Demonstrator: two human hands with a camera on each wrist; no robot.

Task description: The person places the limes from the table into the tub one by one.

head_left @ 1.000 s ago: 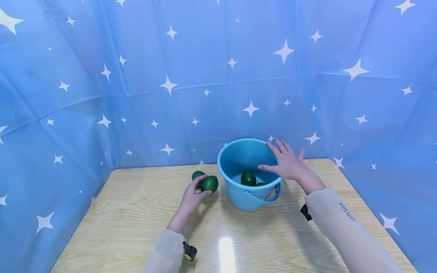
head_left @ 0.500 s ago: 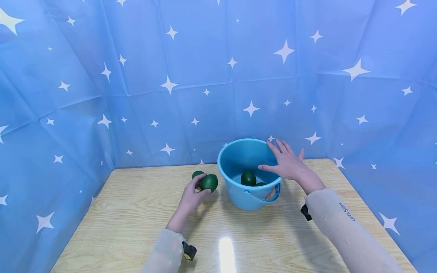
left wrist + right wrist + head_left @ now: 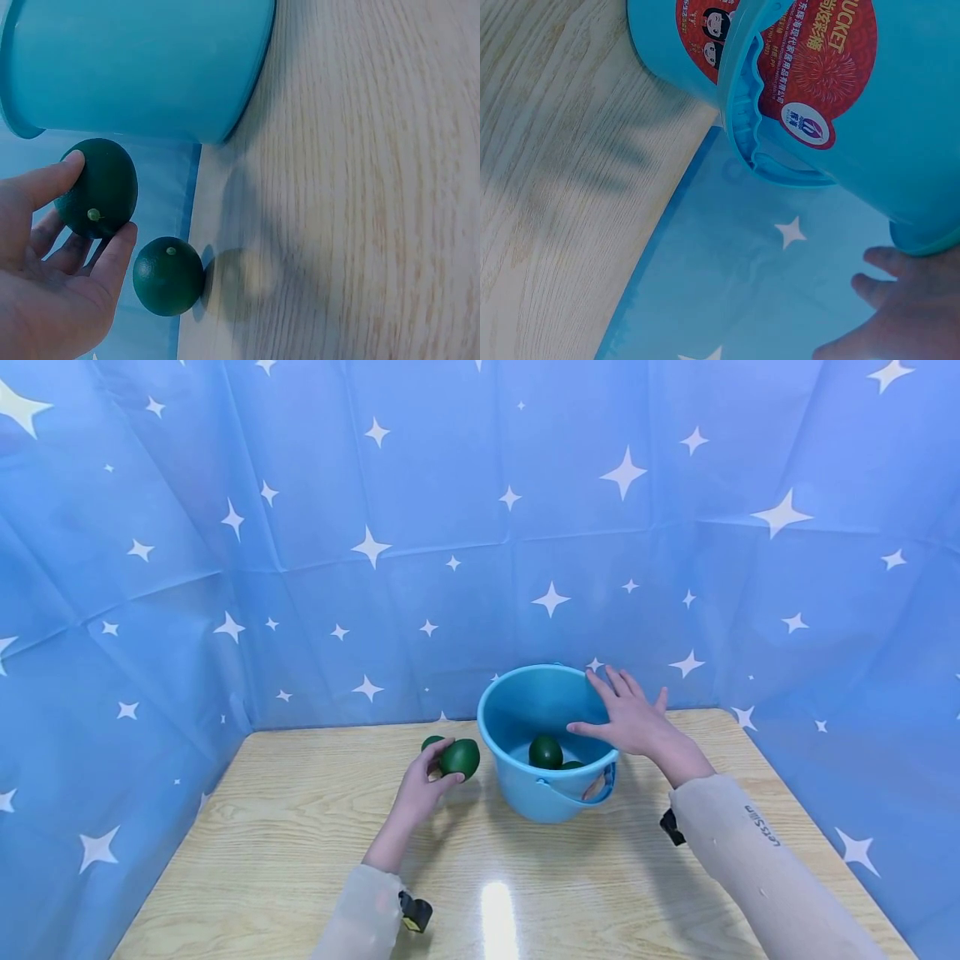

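Observation:
My left hand (image 3: 422, 787) holds a dark green, avocado-like fruit (image 3: 460, 759) between thumb and fingers, left of the blue bucket (image 3: 517, 789). In the left wrist view this fruit (image 3: 105, 187) has a pale stem nub and is raised beside the bucket wall (image 3: 142, 67). A second green fruit (image 3: 169, 276) rests on the table, mostly hidden behind my hand in the head view. My right hand (image 3: 630, 720) lies with spread fingers at the bucket's right rim, thumb over the opening. Inside the bucket are a green fruit (image 3: 546, 752) and part of another (image 3: 572, 765).
A wooden table (image 3: 315, 827) bears everything. Blue cloth (image 3: 420, 568) with white stars stands behind it and at both sides. The bucket's handle (image 3: 600, 789) hangs down at its front right; a red label (image 3: 817, 60) shows in the right wrist view.
My left hand has risen slightly with the fruit, which now covers a bit more of the fruit behind it. My right hand and the bucket have stayed in place.

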